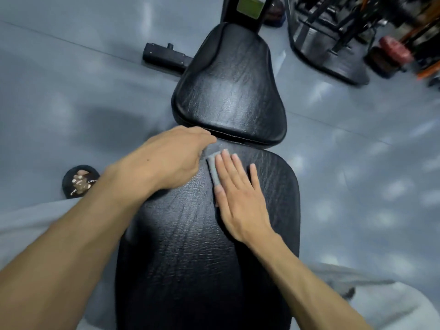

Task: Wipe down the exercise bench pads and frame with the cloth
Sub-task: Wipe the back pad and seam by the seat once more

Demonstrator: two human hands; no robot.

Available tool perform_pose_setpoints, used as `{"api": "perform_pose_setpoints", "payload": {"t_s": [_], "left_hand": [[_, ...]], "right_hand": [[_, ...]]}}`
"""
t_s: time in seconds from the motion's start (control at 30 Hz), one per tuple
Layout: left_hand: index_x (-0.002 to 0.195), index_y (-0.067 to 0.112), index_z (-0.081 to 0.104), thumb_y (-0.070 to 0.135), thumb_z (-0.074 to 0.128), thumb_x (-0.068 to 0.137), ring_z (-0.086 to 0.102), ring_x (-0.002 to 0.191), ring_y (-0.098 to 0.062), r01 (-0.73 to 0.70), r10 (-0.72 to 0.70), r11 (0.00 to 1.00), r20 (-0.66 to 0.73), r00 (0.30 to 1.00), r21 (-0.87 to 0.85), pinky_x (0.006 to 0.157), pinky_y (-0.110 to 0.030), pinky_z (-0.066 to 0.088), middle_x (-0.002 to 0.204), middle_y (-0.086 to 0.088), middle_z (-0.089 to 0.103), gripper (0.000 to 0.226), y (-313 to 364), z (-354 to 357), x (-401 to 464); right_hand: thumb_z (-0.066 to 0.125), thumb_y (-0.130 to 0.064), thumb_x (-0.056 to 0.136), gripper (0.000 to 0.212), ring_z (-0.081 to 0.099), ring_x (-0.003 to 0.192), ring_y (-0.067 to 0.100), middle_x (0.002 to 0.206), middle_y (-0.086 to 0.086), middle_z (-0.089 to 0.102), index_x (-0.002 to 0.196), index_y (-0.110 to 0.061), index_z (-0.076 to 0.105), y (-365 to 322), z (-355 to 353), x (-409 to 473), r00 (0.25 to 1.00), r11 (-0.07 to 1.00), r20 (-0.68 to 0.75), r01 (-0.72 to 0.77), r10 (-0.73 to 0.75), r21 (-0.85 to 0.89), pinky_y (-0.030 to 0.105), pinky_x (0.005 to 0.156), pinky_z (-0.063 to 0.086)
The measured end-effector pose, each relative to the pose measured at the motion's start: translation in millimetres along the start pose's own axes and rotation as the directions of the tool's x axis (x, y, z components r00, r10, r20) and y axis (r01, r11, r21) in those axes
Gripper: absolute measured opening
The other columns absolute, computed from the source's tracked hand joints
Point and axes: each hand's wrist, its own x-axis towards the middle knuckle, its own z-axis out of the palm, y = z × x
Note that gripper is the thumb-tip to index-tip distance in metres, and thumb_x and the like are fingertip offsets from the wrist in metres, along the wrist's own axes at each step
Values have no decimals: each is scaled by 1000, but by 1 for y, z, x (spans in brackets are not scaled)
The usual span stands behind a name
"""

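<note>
Evidently the person is working at the far end of the long back pad (190, 246), right where it is meeting the gap before the seat pad (229, 86), and both hands are sitting there for a reason. The right hand (238, 194) is lying flat, fingers straight and slightly spread, pressing the small grey cloth (212, 166) down onto the black vinyl; a flat palm is probably spreading the pressure so the cloth is dragging over the wrinkled surface rather than bunching. Only a folded edge of the cloth is peeking out beside the index finger, the rest being hidden under that hand. The left hand (173, 153) is resting at the pad's left corner, just beside the cloth, with its fingers curling downward out of sight; whether it is pinching a corner of the cloth or merely bracing on the pad I cannot tell. Counting up: two pads are showing, one cloth, two hands, and one black frame upright (238, 10) is rising beyond the seat pad with a green label on it. One black frame foot (166, 55) is jutting out on the grey floor (71, 79) at the left. One slippered foot (79, 181) is standing on the floor left of the table. Other gym equipment (333, 44) is crowding the upper right, too blurred to count.
</note>
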Motion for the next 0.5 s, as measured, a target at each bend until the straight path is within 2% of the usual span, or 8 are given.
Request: {"api": "perform_pose_setpoints", "payload": {"t_s": [0.07,0.13,0.2,0.27,0.37,0.43,0.47,0.5], "left_hand": [[133,27,56,13,44,98,52,130,-26,6,-6,1000,0,1000,-1,102,-49,49,142,8,55,39,3,-5,1],[138,31,53,15,42,101,51,130,-23,6,-7,1000,-6,1000,-5,101,-49,50,142,11,53,42,7,-11,2],[135,29,55,15,41,101,53,128,-25,-8,7,1000,-21,1000,-10,99,-50,51,140,9,55,39,11,-13,4],[134,25,57,14,43,100,55,128,-27,-5,5,1000,-25,1000,-11,100,-49,50,141,5,57,39,15,-12,7],[141,28,54,15,44,101,52,133,-25,-1,1,1000,-2,1000,-13,105,-47,48,148,7,52,44,23,-6,10],[137,28,57,14,44,102,53,132,-25,-21,21,999,-1,1000,-24,103,-47,49,145,7,55,40,29,0,13],[134,26,59,13,44,102,54,130,-25,-34,34,999,1,999,-25,101,-47,49,143,7,57,38,32,5,15],[130,25,60,13,43,103,54,128,-24,-46,46,999,1,999,-23,100,-47,49,140,7,59,35,35,9,17]], "right_hand": [[9,-40,107,60,-8,157,11,171,-6,-3,164,-23,3,37,-5,1,984,984,-29,-177,177,-26,48,127,-2],[6,-44,104,65,-4,158,17,171,-3,-1,164,-21,3,66,-11,1,904,905,-35,-425,426,20,50,127,-1],[5,-46,102,69,-2,158,21,171,2,0,164,-16,4,70,-12,-1,857,858,-33,-512,514,46,49,127,-2],[4,-47,102,69,-5,158,23,171,6,-2,164,-14,3,50,-11,-9,892,892,-28,-451,452,33,48,127,0],[6,-44,106,64,-17,156,19,170,3,-15,163,-17,-7,15,-8,-38,980,981,56,-192,193,-21,44,127,-7],[5,-44,108,62,-17,156,19,170,0,-15,163,-18,-7,22,-11,-52,993,995,113,-29,40,-90,49,126,-5],[5,-44,108,61,-15,157,20,171,-2,-13,163,-20,-5,37,-13,-52,994,992,113,-2,16,-123,53,126,-2],[5,-45,107,61,-13,157,21,171,-4,-10,164,-22,-3,53,-16,-48,994,989,98,-38,52,-140,56,125,0]]}}
